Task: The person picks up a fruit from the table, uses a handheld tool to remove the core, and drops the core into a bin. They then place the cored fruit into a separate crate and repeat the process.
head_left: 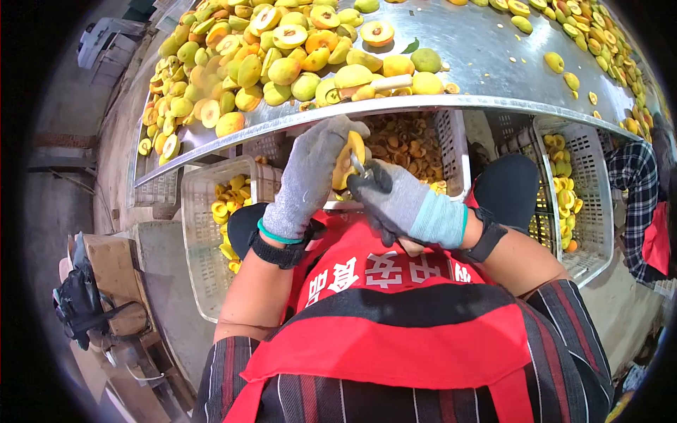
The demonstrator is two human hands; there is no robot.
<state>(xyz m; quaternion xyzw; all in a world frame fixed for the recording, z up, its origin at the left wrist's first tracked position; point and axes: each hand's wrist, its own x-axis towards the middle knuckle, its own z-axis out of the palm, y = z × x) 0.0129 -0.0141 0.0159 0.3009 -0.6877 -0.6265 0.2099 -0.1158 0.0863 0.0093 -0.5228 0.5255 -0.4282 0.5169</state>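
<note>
Black bag [79, 303]: lying against brown boxes [116, 282] at the far left.
Left crate [195, 247]: standing beside the left knee [247, 227], holding yellow halves [233, 195].
Pile [261, 67]: spreading across the left of the metal table [486, 56], whole and cut pieces mixing, some cut faces turning upward.
Left hand [310, 169]: wearing a grey glove with a teal edge, grasping the fruit in curled fingers.
Fruit [345, 162]: resting in that hand, showing yellow flesh, hanging just below the table edge in view.
Tool [358, 166]: pointing its metal tip at the fruit, touching it or nearly so; which, I cannot tell.
Right hand [405, 201]: wearing a grey glove with a pale teal cuff, clenching around the tool.
Middle crate [455, 148]: standing beyond both hands, holding brownish-orange pieces [402, 144].
Right crate [594, 201]: standing under the table's right side, holding yellow and green pieces.
Co-worker [632, 173]: sitting at the far right, wearing a checked sleeve.
</note>
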